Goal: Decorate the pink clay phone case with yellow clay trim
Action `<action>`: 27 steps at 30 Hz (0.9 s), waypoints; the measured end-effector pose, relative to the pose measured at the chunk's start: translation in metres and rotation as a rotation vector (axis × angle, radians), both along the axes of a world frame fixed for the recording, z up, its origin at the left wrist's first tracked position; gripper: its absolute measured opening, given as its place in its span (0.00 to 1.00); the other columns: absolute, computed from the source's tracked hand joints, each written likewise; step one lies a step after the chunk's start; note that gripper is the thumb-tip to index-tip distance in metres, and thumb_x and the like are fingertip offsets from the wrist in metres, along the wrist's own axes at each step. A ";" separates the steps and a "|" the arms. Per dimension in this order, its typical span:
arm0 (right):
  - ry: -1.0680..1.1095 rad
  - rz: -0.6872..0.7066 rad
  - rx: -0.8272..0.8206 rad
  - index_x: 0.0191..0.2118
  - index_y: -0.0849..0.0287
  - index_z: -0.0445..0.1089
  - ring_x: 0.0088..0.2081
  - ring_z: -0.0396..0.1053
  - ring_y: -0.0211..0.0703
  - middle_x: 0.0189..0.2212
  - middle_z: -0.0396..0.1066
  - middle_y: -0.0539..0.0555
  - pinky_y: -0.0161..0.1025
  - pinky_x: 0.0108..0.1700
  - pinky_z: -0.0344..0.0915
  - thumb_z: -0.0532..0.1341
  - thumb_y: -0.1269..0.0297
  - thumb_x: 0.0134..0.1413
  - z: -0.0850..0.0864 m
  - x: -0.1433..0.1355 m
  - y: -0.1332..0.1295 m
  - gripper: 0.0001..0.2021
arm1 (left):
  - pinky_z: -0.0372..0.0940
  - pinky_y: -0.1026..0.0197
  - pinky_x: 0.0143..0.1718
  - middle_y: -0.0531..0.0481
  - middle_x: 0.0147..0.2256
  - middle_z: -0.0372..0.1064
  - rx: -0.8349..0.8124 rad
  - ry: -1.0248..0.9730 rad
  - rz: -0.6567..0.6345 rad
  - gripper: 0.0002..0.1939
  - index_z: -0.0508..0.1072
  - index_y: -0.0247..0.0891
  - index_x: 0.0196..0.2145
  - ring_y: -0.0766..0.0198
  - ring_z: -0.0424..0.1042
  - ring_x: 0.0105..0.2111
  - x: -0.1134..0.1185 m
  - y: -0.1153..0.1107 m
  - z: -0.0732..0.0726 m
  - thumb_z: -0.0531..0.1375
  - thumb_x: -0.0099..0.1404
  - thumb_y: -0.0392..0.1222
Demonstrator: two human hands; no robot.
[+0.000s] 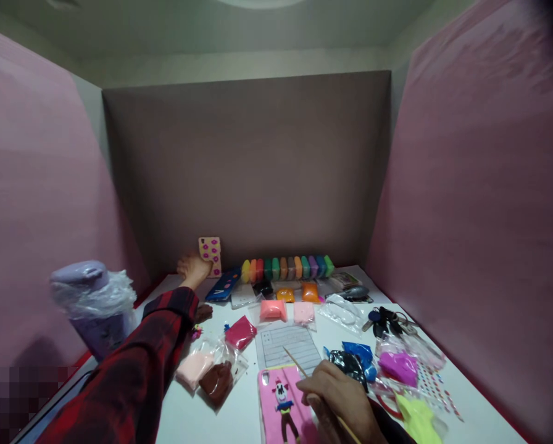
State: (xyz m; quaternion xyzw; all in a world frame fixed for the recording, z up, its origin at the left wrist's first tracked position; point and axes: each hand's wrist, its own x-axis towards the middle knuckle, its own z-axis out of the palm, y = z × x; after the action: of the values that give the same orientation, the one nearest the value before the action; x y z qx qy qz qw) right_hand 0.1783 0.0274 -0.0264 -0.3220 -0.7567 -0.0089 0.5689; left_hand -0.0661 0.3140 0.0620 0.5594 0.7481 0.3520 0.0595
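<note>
My left hand (194,269) stretches out to the back left, its fingers blurred. It is beside a yellow phone case with pink flowers (210,250), which stands against the back wall; whether it touches the case I cannot tell. My right hand (339,401) is closed round a thin wooden stick (295,362), with the pointed tip facing up and left. Below this hand lies a pink phone case (270,419) bearing a clay figure (284,407) with a white face, blue top and brown legs. A lined sheet (290,346) lies just behind the case.
Clay packets, including peach (195,369), brown (217,383) and purple (399,368), surround the work area. Coloured clay tubs (283,267) line the back. Keys (387,322) and a gem sticker sheet (438,388) lie right. A purple plastic-wrapped container (94,308) stands left.
</note>
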 end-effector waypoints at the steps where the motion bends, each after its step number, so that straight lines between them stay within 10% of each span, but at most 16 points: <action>1: 0.012 -0.006 0.021 0.36 0.60 0.67 0.23 0.61 0.40 0.20 0.66 0.52 0.36 0.24 0.56 0.48 0.65 0.63 -0.001 -0.001 0.000 0.11 | 0.52 0.39 0.51 0.23 0.55 0.53 -0.001 -0.012 0.026 0.31 0.59 0.24 0.52 0.34 0.51 0.57 0.000 -0.003 0.004 0.63 0.54 0.42; 11: -0.045 -0.029 0.006 0.36 0.62 0.68 0.26 0.63 0.41 0.23 0.67 0.54 0.37 0.27 0.60 0.48 0.70 0.61 0.007 0.004 -0.009 0.11 | 0.67 0.51 0.42 0.45 0.47 0.65 -0.053 -0.427 -0.151 0.17 0.66 0.34 0.48 0.57 0.68 0.43 0.013 -0.073 0.051 0.56 0.64 0.44; 20: -0.046 -0.016 0.012 0.36 0.62 0.69 0.26 0.65 0.41 0.23 0.69 0.53 0.38 0.29 0.63 0.49 0.69 0.61 0.007 0.003 -0.012 0.11 | 0.62 0.66 0.19 0.45 0.23 0.70 -0.124 -0.859 -0.574 0.09 0.67 0.32 0.27 0.68 0.68 0.18 0.070 -0.206 -0.023 0.61 0.59 0.41; 27: -0.064 -0.002 0.030 0.38 0.62 0.69 0.26 0.64 0.41 0.23 0.69 0.54 0.38 0.29 0.62 0.50 0.70 0.60 0.003 0.005 -0.009 0.10 | 0.48 0.67 0.14 0.58 0.14 0.54 0.083 -0.789 -0.611 0.18 0.67 0.38 0.25 0.71 0.54 0.12 0.076 -0.234 -0.068 0.54 0.60 0.56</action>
State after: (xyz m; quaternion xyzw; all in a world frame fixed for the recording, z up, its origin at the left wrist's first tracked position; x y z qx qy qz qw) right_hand 0.1834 0.0183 -0.0236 -0.3139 -0.7739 -0.0311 0.5492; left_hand 0.0094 0.0796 -0.0058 0.5790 0.4559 0.5327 0.4160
